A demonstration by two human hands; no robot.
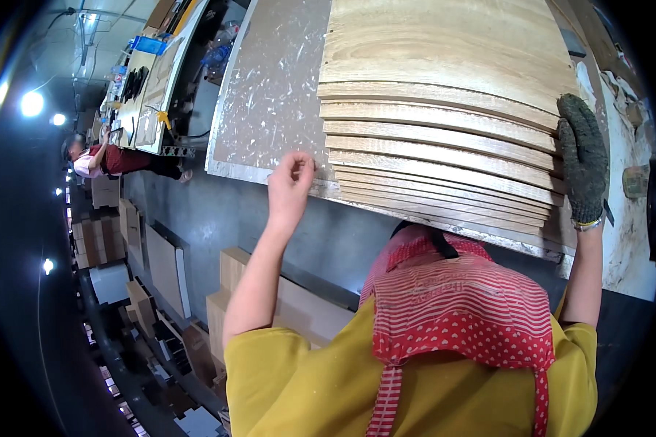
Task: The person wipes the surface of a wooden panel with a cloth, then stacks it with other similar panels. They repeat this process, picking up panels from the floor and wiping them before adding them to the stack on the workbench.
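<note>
Pale wooden boards point(444, 54) lie in a stepped stack on the worktable, their front edges fanned out toward me. My right hand point(583, 156), in a dark, worn work glove, rests against the stack's right side with its fingers stretched out along the board ends. To the left of the stack, my bare left hand point(291, 182) hovers over the table's front edge, apart from the boards. Its fingers are curled in toward the thumb, and nothing shows between them.
The worktable point(270, 87) has a grey top spattered with white. At the far left a person point(98, 156) stands by another bench point(157, 95) with tools and a yellow item. Panels point(168, 266) and cartons point(98, 240) stand on the floor at left.
</note>
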